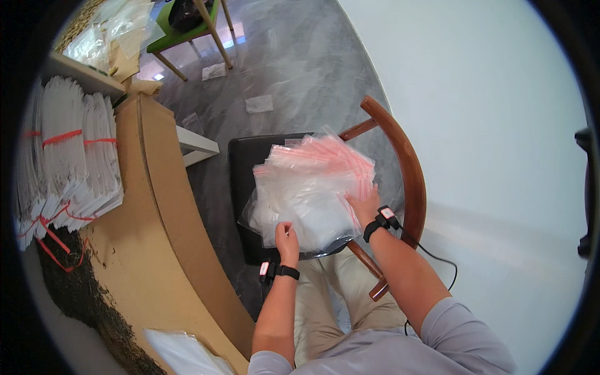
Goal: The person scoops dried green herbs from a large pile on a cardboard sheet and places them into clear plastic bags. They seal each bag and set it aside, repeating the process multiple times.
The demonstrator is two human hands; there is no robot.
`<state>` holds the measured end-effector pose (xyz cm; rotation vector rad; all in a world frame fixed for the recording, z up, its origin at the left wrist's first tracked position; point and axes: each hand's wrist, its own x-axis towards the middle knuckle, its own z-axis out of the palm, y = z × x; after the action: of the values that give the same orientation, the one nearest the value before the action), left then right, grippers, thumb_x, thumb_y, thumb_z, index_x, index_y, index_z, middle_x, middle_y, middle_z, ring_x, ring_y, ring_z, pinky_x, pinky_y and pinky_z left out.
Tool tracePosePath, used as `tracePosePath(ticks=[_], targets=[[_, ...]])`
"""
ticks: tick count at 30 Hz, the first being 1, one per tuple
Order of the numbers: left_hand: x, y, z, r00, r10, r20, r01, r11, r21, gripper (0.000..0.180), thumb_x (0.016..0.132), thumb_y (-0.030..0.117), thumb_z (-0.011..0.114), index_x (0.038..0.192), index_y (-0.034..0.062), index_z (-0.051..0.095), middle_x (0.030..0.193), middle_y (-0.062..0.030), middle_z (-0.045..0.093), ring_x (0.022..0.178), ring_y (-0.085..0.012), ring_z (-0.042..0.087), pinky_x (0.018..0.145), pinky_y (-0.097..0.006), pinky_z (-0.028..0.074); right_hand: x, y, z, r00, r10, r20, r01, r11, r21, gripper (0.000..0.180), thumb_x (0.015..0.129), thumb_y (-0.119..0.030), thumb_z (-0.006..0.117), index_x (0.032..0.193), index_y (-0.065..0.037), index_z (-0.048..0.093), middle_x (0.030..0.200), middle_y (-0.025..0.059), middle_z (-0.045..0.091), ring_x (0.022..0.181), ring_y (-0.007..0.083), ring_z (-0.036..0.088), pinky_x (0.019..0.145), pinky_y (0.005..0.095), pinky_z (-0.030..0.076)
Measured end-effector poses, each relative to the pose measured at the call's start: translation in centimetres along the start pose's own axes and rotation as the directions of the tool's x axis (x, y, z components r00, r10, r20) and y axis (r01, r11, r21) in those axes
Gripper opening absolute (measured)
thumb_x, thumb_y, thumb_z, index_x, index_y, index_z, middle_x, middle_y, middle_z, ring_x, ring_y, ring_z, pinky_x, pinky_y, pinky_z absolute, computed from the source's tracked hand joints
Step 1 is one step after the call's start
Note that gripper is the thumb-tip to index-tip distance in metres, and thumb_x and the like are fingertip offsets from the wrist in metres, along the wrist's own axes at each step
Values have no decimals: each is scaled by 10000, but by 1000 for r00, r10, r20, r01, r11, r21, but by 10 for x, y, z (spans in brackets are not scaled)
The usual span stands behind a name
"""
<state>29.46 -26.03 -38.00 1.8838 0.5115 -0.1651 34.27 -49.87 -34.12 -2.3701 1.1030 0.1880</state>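
Observation:
A fanned pile of clear zip-lock bags (306,187) with pinkish-red seal strips lies on the black seat (242,231) of a wooden chair in front of me. At the pile's near right edge, my right hand (367,207) grips the bags, thumb on top and fingers around the side. My left hand (287,242) is at the near edge, left of the middle, its fingers curled closed. What it pinches, if anything, is too small to tell. Both wrists wear black straps with small devices.
The chair's curved wooden backrest (409,175) rises on the right, near a white wall (487,125). Left stands a cardboard-covered surface (169,206) with bundled white sheets (75,150) tied with red string. A green chair (175,34) and loose bags (259,104) are farther off.

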Motion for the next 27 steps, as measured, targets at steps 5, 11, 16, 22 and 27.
tracePosePath(ticks=[5,11,16,22,27], targets=[[39,-14,10,990,-120,72,131,977,-167,101,789,-22,530,884,2,552,862,-123,574,781,-250,568,731,-327,465,-1,16,8,991,-106,77,118,977,-177,1116,590,-383,825,1415,29,195,1356,263,354,1241,378,381,1048,402,320],[21,0,-9,975,168,148,-221,829,514,320,734,28,597,1054,41,593,1190,-179,520,1145,-329,467,954,-447,372,-10,9,2,999,-22,33,27,990,-140,1046,649,-304,786,1442,-43,157,1359,252,334,1228,404,360,1044,457,308],[-27,37,6,874,312,373,-481,669,567,548,675,75,643,1214,87,544,1379,-206,356,1303,-406,276,998,-556,291,-16,1,-8,997,60,56,-50,987,-154,784,667,-298,768,1289,-17,382,1281,263,422,1155,414,434,971,452,380],[-57,42,48,763,169,624,-514,744,427,548,687,90,640,1223,81,528,1334,-205,392,1202,-410,375,960,-484,364,-7,9,-3,985,85,147,-81,996,-37,542,678,-269,730,1087,21,525,1102,258,534,1030,411,528,868,446,450],[-45,22,71,859,204,469,-355,898,260,504,739,141,638,1219,45,517,1252,-201,442,1096,-394,444,943,-432,389,-15,23,18,999,-32,-11,32,999,-42,464,668,-216,735,1026,34,579,905,211,628,850,378,614,768,417,485]])
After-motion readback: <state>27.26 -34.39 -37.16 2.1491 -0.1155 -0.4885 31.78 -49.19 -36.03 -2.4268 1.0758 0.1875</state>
